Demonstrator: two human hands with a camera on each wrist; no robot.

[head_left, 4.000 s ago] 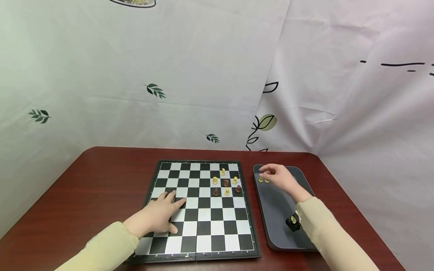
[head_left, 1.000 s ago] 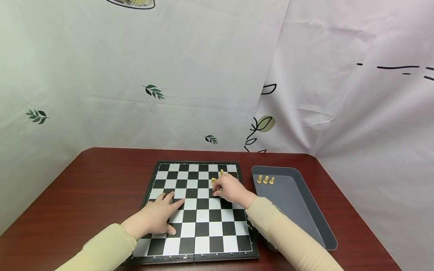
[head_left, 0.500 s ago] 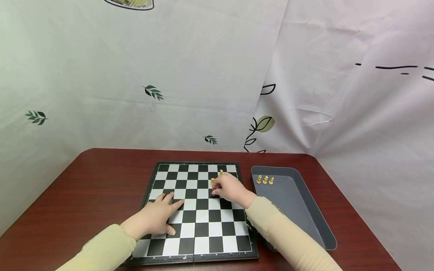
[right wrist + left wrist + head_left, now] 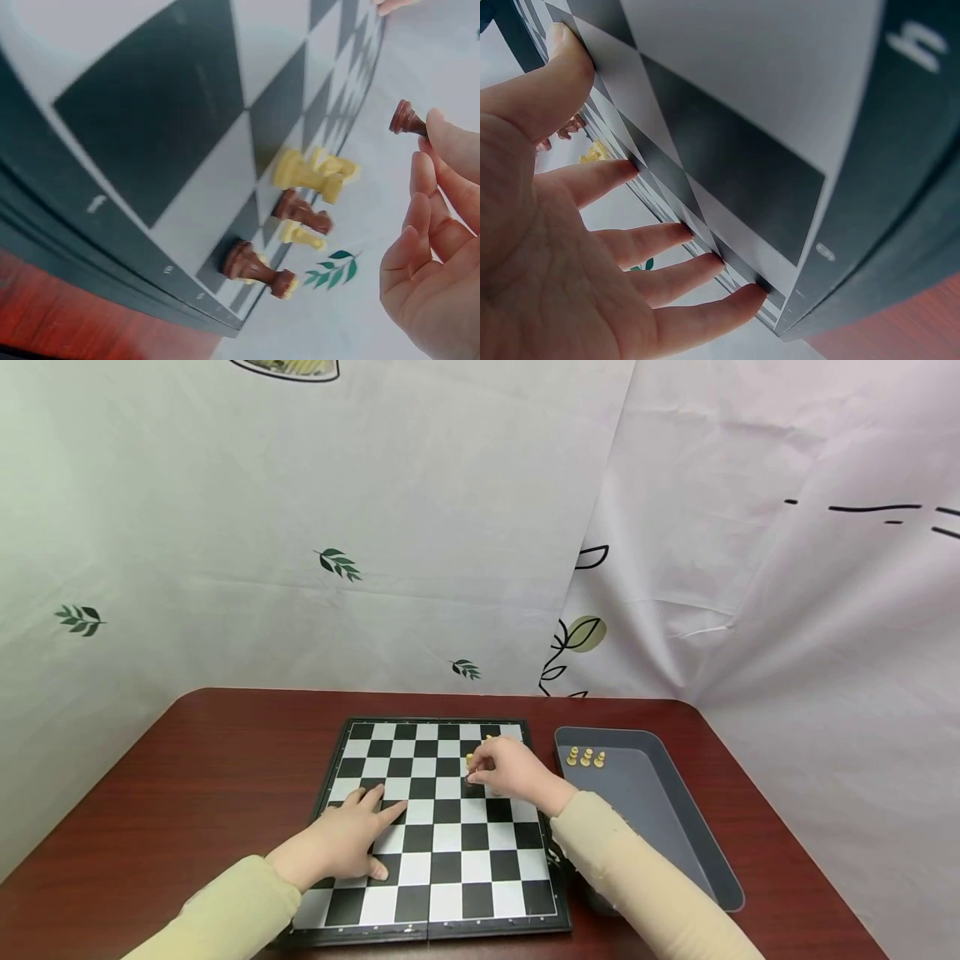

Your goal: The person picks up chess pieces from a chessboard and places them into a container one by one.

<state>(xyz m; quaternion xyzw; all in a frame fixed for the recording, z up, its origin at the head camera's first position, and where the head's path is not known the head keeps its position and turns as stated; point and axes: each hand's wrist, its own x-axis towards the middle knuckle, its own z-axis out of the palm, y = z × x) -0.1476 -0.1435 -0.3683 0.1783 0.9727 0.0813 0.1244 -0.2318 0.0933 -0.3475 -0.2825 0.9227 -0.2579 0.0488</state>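
The head view is showing us the left hand (image 4: 341, 843) nearest, coming out of a pale sleeve (image 4: 232, 902) and resting on the left side of the board (image 4: 447, 864), fingers and thumb spread wide; from the left wrist we are seeing its fingertips touching the squares. Farther in, over the far right part of the board, the right hand (image 4: 513, 768) is pinching a dark piece (image 4: 405, 118) between thumb and fingers, and the right wrist view is showing that piece hanging clear of the squares, its base facing the board. We are judging it to be light and stiff, probably plastic, a little slippery on its smooth sides and hardly fragile; we are favouring a fingertip hold high on the body, leaving the base free. It is looking reddish brown and glossy, with a ringed, flaring foot; the fingers are covering its top, so we are not able to tell which kind it is. Around it, two other dark pieces (image 4: 255, 266) and some yellow pieces (image 4: 304, 171) are standing on the board. To the right, the grey tray (image 4: 675, 827) is lying beside the board on the table (image 4: 247, 777), three yellow pawns (image 4: 587, 758) standing in a row near its far left corner. Behind everything, a white cloth (image 4: 450, 527) is hanging
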